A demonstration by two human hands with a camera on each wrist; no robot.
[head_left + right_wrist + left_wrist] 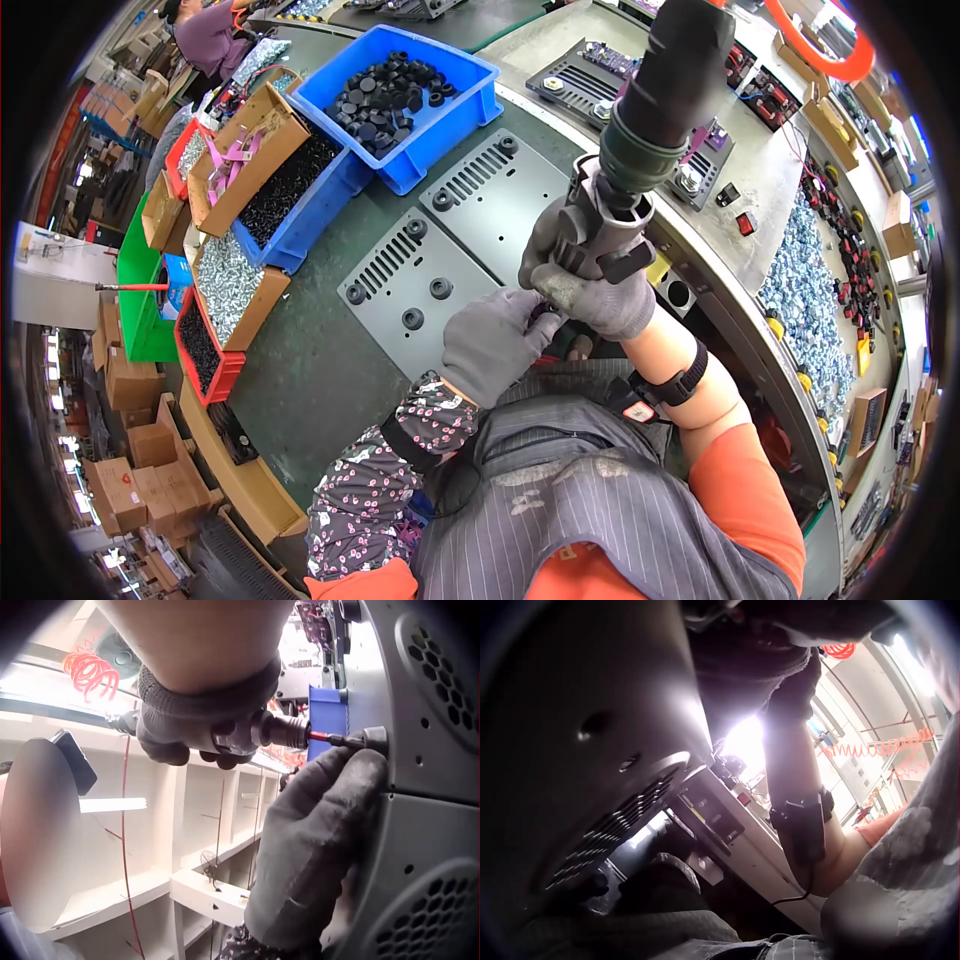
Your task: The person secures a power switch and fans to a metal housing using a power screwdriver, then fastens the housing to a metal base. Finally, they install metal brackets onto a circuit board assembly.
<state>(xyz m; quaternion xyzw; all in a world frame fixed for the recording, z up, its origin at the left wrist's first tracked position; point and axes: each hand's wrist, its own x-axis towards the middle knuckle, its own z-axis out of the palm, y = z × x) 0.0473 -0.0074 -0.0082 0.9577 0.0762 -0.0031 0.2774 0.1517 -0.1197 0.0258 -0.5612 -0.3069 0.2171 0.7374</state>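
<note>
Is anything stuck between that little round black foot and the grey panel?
Nothing that I can see: the left hand holds the black foot up against the grey panel. The driver bit points at it from the other side.

On the bench (pixel 300 420), two panels (pixel 425 262) adjoin (feet (pixel 440 289) on both), a tub (pixel 430 152) behind, boxes (pixel 263 305) left.

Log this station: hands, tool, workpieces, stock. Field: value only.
right hand: grips power screwdriver
left hand: fingertips at a round black foot
bit: aimed at that foot
workpieces: two grey slotted panels, side by side on the green bench
blue bin: loose black feet
cardboard tray: silver screws
</note>
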